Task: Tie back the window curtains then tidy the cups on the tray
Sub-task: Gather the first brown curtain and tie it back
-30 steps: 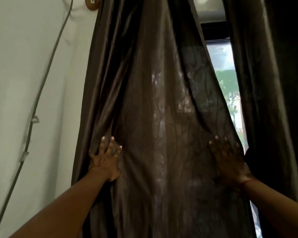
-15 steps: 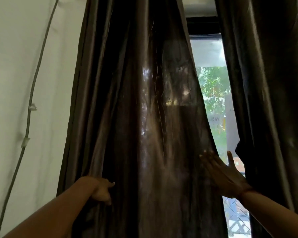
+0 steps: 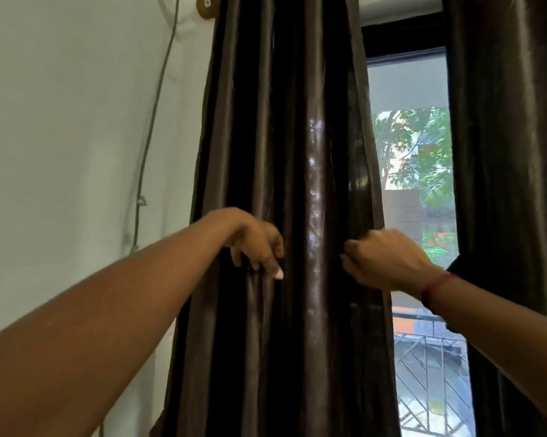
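Note:
The dark brown left curtain point(image 3: 297, 152) hangs gathered into a narrow bundle of folds in front of me. My left hand point(image 3: 256, 241) curls round the bundle's left side, its fingers hooked into the folds. On the bundle's right edge my right hand point(image 3: 385, 260) grips the cloth with curled fingers; a red thread band circles that wrist. A second dark curtain point(image 3: 505, 152) hangs at the right. No tray or cups are in view.
Between the curtains the window point(image 3: 414, 171) shows trees and a metal railing outside. A pale wall point(image 3: 76, 137) at the left carries a thin cable point(image 3: 152, 121), and a round wooden rod end point(image 3: 206, 6) sits at the top.
The curtain was spread wide with both hands flat on it; now it is bunched narrow. Both hands have come closer together and curled round the cloth, and more window shows.

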